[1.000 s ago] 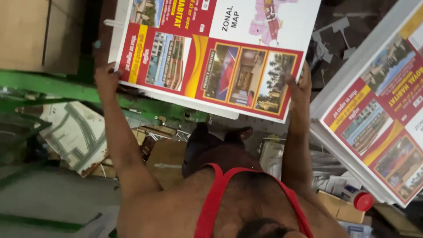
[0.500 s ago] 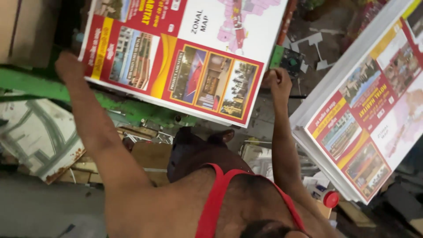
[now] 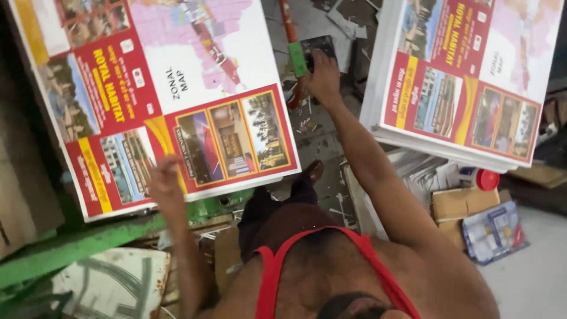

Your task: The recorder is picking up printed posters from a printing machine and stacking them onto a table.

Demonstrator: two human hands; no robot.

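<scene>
Left hand: the left hand lay flat, fingers loosely spread, on the lower edge of the printed poster sheet, pressing on it without closing around anything
Right hand: the right hand reached forward, fingers curled onto a small dark block beside a green-and-orange lever; whether it clasped the block could not be told
Poster sheet: it rested on the green machine bed, at the left
Second stack: 1 stack of matching posters sat well apart, to the right
</scene>
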